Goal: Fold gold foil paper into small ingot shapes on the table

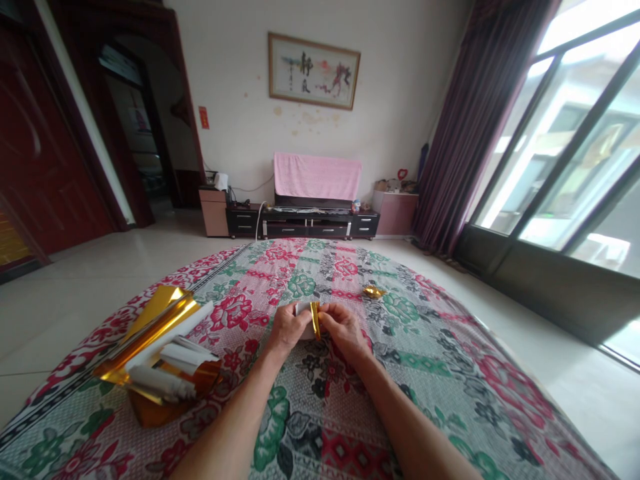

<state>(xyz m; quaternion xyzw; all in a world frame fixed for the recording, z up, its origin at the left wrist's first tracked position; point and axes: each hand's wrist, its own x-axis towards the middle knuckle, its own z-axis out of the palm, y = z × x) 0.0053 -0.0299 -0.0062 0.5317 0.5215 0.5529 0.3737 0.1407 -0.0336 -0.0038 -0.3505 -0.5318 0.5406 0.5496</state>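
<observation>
Both my hands meet over the middle of the cloth-covered table. Between them is a small piece of gold foil paper (315, 321), its white backing showing toward the left and a narrow gold strip along the right. My left hand (289, 328) pinches the white part with thumb and fingers. At the gold strip, my right hand (344, 327) has its fingertips pressed together on the edge. A small crumpled or folded gold piece (374, 292) lies on the cloth beyond my right hand. To the left rests a loose pile of gold foil sheets (163, 313) with white rolled papers (163, 381).
A floral patterned tablecloth (425, 400) covers the rounded table. Across the tiled floor stands a low black cabinet (305, 223), with a pink cloth (317, 177) draped over something on it. Purple curtains (480, 120) and large windows are at the right; a dark red door (45, 133) is at the left.
</observation>
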